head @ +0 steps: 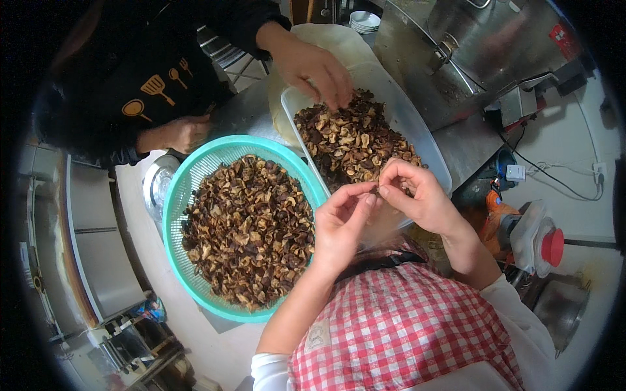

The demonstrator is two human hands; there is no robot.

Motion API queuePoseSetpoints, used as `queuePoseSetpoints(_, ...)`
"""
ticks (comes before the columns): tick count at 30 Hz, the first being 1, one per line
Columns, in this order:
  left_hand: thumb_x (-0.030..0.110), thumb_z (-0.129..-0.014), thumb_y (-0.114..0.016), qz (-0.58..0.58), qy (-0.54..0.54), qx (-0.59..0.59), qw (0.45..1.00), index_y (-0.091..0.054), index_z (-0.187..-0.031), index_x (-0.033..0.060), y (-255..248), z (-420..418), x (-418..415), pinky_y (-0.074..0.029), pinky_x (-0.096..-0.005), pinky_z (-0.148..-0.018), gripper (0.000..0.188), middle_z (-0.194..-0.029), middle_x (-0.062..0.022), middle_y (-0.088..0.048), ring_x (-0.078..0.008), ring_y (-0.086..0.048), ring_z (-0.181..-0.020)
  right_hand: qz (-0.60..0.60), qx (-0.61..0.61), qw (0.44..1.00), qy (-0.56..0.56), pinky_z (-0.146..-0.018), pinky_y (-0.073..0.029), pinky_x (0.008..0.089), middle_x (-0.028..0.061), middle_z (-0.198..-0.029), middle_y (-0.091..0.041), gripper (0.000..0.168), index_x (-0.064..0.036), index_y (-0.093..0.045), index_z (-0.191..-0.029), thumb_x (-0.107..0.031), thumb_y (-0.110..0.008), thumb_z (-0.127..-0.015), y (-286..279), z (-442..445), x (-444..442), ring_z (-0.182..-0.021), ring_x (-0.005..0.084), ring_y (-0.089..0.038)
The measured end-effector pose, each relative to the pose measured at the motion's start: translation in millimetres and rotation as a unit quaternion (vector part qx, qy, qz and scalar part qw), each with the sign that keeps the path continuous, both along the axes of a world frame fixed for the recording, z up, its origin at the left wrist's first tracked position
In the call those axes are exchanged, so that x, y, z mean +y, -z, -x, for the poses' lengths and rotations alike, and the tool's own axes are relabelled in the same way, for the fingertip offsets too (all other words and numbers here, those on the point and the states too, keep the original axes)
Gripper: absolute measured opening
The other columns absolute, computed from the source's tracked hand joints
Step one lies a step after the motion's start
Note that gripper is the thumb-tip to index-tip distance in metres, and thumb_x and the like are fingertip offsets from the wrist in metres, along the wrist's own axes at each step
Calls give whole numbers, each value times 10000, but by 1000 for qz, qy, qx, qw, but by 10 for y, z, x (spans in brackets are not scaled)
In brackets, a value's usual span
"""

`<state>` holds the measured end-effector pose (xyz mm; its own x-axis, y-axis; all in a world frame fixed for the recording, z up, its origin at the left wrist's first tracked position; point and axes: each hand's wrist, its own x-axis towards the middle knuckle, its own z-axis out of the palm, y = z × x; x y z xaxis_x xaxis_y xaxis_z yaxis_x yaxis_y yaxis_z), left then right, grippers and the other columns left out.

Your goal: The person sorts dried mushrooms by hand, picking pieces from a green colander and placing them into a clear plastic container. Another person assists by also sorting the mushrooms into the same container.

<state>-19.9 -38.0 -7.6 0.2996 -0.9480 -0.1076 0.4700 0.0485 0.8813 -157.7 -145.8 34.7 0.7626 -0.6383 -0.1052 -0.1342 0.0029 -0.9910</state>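
Observation:
My left hand (343,220) and my right hand (415,195) meet fingertip to fingertip over the near end of a clear plastic tub (436,163). Between them they pinch a small dark piece, seemingly dried mushroom, mostly covered by the fingers. Dried mushroom pieces (349,137), brown and tan, fill much of the tub. To the left, a turquoise plastic colander (172,229) holds a large heap of similar dried pieces (249,229). Another person's hand (313,68) reaches down onto the mushrooms at the tub's far end.
The other person, in a dark apron (166,63), stands across the metal table (239,110), a second hand (183,134) beside the colander. White bowls (365,20) are stacked at the back. A large steel pot (489,44) stands at the upper right, above a cable (547,178).

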Motion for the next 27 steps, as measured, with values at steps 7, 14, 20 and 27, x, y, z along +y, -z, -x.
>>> queuePoseSetpoints(7,89,-969,-631,-33,19,155,987,-632,-1192,0,1,-32,-7,-509,-241,-758,241,-922,-43,-696,-102,-628,-815,11,-8,1000,-4,-760,-402,219,-2,-940,-512,36,-18,-559,-947,-3,-592,-947,58,74,-52,-864,70,-486)
queuePoseSetpoints(14,180,-987,-617,-81,-9,-400,913,-537,-1148,37,13,-108,-85,-475,-237,-561,230,-776,-8,-631,-103,-586,-643,33,-42,998,37,-682,-419,220,-13,-882,-503,44,-26,-566,-916,-1,-583,-949,-7,102,-37,-787,52,-475)
queuePoseSetpoints(20,282,-1077,-438,-15,81,-90,993,-553,-938,59,-19,25,117,-349,-206,-497,287,-669,46,-467,-45,-430,-575,346,39,938,-8,-614,-434,280,73,-863,-558,113,15,-584,-886,83,-654,-829,33,-34,258,-704,160,-533)
queuePoseSetpoints(27,180,-1044,-494,-77,-78,-253,961,-574,-902,59,-78,-420,1071,-387,-248,-516,203,-666,14,-500,-70,-474,-587,109,18,963,-247,-789,-515,321,114,-1059,-622,275,12,-644,-1197,-9,-591,-928,-61,-328,601,-900,206,-633)
